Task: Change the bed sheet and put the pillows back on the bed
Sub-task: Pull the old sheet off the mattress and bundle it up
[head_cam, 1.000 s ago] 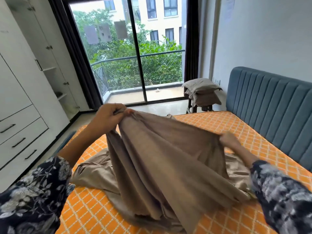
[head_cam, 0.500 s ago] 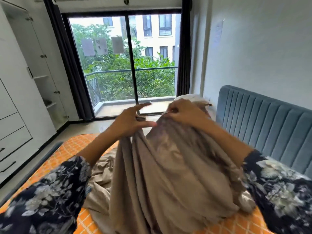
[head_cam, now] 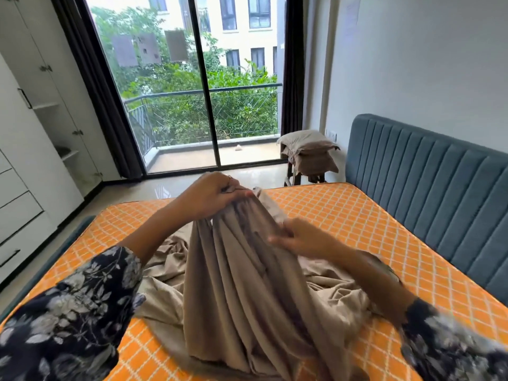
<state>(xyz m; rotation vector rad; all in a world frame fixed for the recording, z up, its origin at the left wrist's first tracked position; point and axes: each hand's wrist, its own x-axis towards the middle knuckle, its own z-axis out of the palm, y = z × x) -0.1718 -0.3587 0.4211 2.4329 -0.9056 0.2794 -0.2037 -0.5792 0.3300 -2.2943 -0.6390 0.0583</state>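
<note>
Sheet (head_cam: 236, 276) hangs bunched at frame centre over the mattress (head_cam: 343, 215); left hand (head_cam: 211, 196) pinches its top edge, while right hand (head_cam: 299, 239), lower right, touches the folds, fingers loose.

The right hand (head_cam: 299, 239) and its sleeve (head_cam: 450, 345) are smeared by motion, so how its fingers meet the beige sheet (head_cam: 247, 284) cannot be told. The sheet hides the middle of the orange mattress (head_cam: 343, 215); its lower folds run off the bottom edge. Beyond the mattress, pillows (head_cam: 309, 149) cover most of their stand.
</note>
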